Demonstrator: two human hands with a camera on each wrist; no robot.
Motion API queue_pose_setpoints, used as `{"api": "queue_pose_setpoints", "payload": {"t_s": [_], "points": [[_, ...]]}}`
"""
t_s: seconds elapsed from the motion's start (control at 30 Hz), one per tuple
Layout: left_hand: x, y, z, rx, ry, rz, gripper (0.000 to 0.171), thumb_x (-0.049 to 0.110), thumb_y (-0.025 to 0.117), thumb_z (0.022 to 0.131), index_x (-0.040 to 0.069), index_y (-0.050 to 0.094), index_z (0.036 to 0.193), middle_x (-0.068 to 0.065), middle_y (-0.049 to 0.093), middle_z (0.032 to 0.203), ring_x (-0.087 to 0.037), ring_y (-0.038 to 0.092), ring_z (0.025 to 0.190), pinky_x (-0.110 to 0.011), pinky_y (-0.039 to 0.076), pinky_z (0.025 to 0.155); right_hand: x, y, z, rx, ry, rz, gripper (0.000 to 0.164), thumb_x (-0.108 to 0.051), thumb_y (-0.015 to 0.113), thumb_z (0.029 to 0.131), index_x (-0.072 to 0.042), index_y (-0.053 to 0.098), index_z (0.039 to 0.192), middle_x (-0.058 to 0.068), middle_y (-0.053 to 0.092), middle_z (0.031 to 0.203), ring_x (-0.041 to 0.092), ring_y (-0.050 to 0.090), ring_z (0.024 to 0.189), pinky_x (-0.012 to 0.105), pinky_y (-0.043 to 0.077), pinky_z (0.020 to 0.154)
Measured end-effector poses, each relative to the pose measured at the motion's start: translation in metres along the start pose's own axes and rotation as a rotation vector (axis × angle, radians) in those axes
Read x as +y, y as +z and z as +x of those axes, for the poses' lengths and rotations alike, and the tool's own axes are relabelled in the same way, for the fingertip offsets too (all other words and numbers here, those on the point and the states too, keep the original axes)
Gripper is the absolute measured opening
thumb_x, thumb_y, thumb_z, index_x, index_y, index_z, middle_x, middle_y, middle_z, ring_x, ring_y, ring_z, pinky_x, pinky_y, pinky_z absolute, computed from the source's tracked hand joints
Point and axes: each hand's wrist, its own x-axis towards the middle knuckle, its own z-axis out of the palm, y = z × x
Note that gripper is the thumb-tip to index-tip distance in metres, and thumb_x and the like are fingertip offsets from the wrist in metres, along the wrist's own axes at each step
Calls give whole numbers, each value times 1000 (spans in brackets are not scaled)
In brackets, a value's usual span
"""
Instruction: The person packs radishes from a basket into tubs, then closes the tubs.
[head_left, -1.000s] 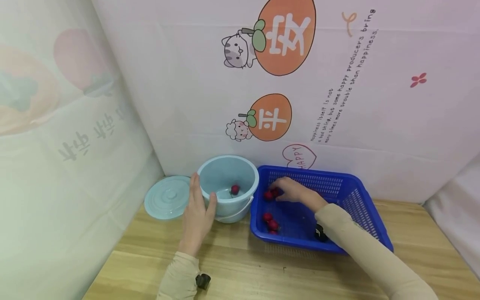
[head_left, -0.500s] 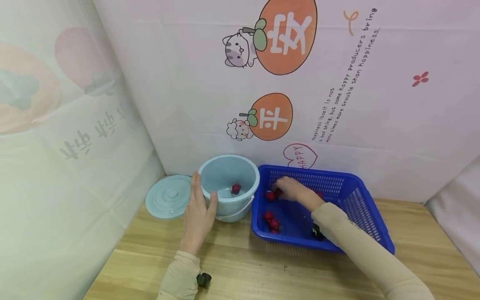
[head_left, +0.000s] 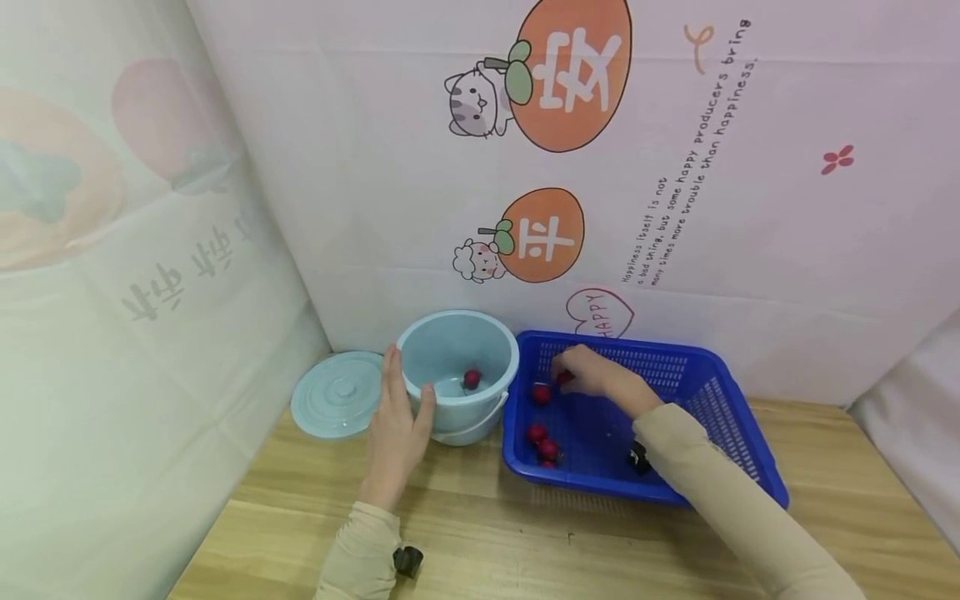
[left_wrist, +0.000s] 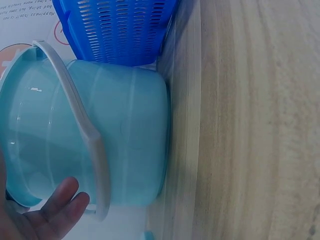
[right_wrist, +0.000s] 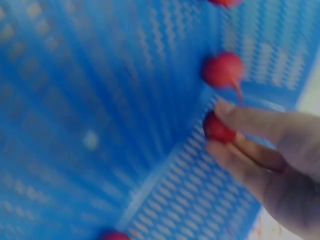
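Observation:
At the far left corner of the blue basket, my right hand [head_left: 600, 375] pinches a small red radish [right_wrist: 218, 129] between thumb and fingers. Another radish [right_wrist: 223, 70] with a thin root tail lies right beside those fingertips. Several more radishes [head_left: 547, 450] are grouped near the basket's left front. My left hand [head_left: 396, 442] rests against the near left side of the light blue bucket [head_left: 459, 414], fingers straight up along the rim and thumb apart. One radish [head_left: 472, 379] sits on the bucket's floor.
The blue perforated basket [head_left: 600, 488] stands right beside the bucket. A light blue lid [head_left: 341, 393] lies on the wooden table [head_left: 480, 542] left of the bucket. The bucket's pale handle [left_wrist: 85, 127] hangs down its front. Printed cloth [head_left: 375, 208] forms walls behind and to the left.
My right hand has shifted slightly right inside the basket and now has a radish drawn a little apart from its neighbour. The left hand and bucket have stayed in place.

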Motion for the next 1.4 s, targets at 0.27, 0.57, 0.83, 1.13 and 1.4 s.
{"api": "queue_pose_setpoints", "payload": {"t_s": [0.27,0.57,0.83,1.13,1.4], "points": [[1,-4,-2,3,-10,8,75,44,47,111,11,15,170,-4,17,176,-42,69,86,-52,57,65,16,-28,-14,118,-12,359,29,-16,78,98,-1,76,122,6,77,114,24,72,106,48,57,96],[-1,-8,2,16,9,2,75,45,46,111,10,16,170,-5,19,176,-48,69,104,-58,58,72,14,-49,-21,310,82,839,42,-24,71,104,-4,66,140,11,68,133,23,68,121,53,51,107],[-1,-8,-2,11,9,-4,75,44,48,110,10,16,170,-7,20,176,-46,69,100,-56,59,72,16,-47,-26,377,90,1101,44,-15,68,105,4,61,143,13,62,138,22,65,123,39,52,106],[1,-5,-1,9,14,-7,75,45,47,111,10,16,170,-5,19,176,-48,69,104,-57,59,76,0,-41,-14,345,0,1150,37,-12,65,106,2,64,141,13,65,135,24,66,125,49,46,110],[3,-4,-3,1,13,-3,77,44,49,110,11,15,170,-7,18,176,-49,66,113,-59,59,82,-40,-29,5,334,-70,1225,35,-10,66,105,2,65,138,16,68,134,28,66,126,48,48,110]]}}
